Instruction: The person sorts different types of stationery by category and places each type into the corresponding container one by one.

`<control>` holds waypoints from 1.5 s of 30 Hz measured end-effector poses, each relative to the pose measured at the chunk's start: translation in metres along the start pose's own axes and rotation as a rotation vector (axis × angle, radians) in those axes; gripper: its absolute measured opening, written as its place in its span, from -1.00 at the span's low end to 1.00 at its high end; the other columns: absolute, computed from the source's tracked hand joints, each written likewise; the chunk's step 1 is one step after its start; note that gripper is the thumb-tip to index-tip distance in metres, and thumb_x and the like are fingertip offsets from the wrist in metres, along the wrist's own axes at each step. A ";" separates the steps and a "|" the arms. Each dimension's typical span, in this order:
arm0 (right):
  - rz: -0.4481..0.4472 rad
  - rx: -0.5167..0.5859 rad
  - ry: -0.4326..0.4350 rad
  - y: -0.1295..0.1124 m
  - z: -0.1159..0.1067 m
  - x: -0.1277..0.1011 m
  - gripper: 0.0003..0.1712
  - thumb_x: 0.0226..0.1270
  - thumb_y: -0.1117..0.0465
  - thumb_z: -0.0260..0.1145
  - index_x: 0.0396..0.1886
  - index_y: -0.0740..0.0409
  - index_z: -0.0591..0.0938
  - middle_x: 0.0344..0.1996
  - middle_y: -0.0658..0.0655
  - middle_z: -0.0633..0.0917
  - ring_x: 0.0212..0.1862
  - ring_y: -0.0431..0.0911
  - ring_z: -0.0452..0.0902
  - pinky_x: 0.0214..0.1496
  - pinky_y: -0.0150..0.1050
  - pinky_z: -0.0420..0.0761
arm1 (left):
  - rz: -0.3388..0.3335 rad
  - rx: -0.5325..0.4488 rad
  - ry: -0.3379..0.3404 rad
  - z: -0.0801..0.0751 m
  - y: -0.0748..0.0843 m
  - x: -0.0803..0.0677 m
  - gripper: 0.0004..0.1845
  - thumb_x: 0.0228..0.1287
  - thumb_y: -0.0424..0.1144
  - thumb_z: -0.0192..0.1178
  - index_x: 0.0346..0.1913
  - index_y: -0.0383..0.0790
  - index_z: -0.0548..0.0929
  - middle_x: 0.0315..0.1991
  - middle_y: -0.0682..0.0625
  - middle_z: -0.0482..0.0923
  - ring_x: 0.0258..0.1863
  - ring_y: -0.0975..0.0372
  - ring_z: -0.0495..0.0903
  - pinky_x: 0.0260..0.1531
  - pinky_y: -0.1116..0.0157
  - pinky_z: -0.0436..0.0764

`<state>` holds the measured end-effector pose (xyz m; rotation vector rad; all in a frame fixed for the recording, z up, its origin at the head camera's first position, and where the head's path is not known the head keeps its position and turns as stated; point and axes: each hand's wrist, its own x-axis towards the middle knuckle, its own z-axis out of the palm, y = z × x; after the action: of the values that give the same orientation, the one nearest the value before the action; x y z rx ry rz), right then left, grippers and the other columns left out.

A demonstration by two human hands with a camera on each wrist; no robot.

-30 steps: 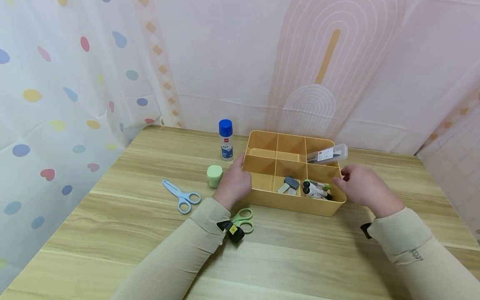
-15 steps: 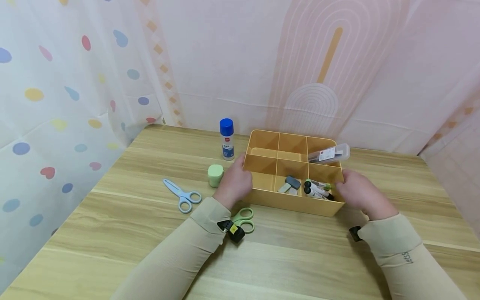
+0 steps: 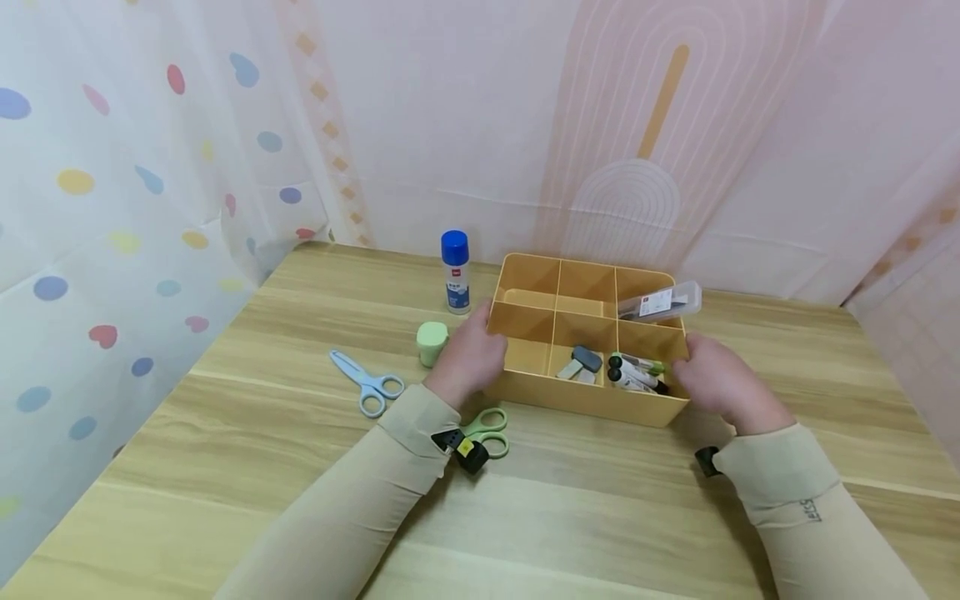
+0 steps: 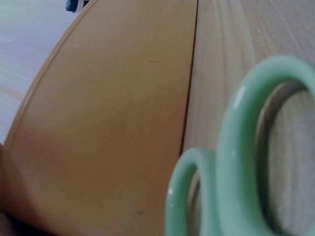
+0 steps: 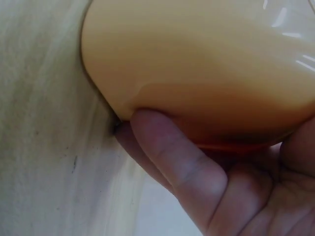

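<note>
A yellow-orange divided organizer box (image 3: 592, 406) sits on the wooden table (image 3: 225, 467). My left hand (image 3: 468, 358) holds its left wall, thumb on the rim. My right hand (image 3: 720, 379) grips its right front corner, a finger (image 5: 182, 157) curled under the box wall (image 5: 197, 64). The front compartments hold erasers (image 3: 581, 367) and markers (image 3: 633, 375). A clear pencil case (image 3: 660, 302) lies across the back right compartment. In the left wrist view the box side (image 4: 103, 123) fills the frame beside green scissor handles (image 4: 246, 147).
A blue-capped glue bottle (image 3: 454, 272) stands behind the box's left corner. A green cylinder (image 3: 431, 343), blue scissors (image 3: 363, 383) and green scissors (image 3: 487, 432) lie left of and before the box. Fabric walls close off the table's back and left.
My right hand has moved in from beside the box and taken hold of its right front corner. The left hand stays on the left wall.
</note>
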<state>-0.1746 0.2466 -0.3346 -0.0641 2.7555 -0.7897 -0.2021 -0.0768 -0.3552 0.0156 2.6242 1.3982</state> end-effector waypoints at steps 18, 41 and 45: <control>-0.012 -0.030 -0.004 -0.005 0.003 0.001 -0.51 0.57 0.22 -0.07 0.27 0.49 0.46 -0.08 0.38 0.64 -0.22 0.12 0.51 -0.24 -0.13 0.49 | 0.308 0.492 -0.034 -0.061 0.011 -0.064 -0.57 0.50 -0.07 0.21 0.32 -0.13 0.63 0.21 -0.04 0.72 0.12 0.09 0.72 0.08 0.01 0.73; -0.006 -0.009 0.003 -0.010 0.010 0.004 -0.54 0.54 0.26 -0.05 0.21 0.49 0.50 -0.13 0.34 0.64 -0.19 0.13 0.51 -0.17 -0.08 0.51 | 0.463 0.982 -0.239 -0.032 -0.014 -0.092 -0.63 0.25 0.11 0.47 -0.06 -0.04 0.73 -0.29 0.10 0.62 -0.37 0.24 0.59 -0.43 0.21 0.64; -0.014 -0.016 0.006 -0.010 0.011 0.005 -0.54 0.54 0.25 -0.06 0.21 0.48 0.51 -0.21 0.28 0.63 -0.23 0.11 0.50 -0.24 -0.13 0.49 | 0.469 0.991 -0.228 -0.028 -0.022 -0.090 -0.59 0.24 0.10 0.48 -0.02 -0.09 0.74 -0.24 0.07 0.64 -0.31 0.21 0.62 -0.33 0.19 0.69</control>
<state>-0.1770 0.2317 -0.3391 -0.0849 2.7699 -0.7726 -0.1165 -0.1198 -0.3452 0.8788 2.8915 0.0059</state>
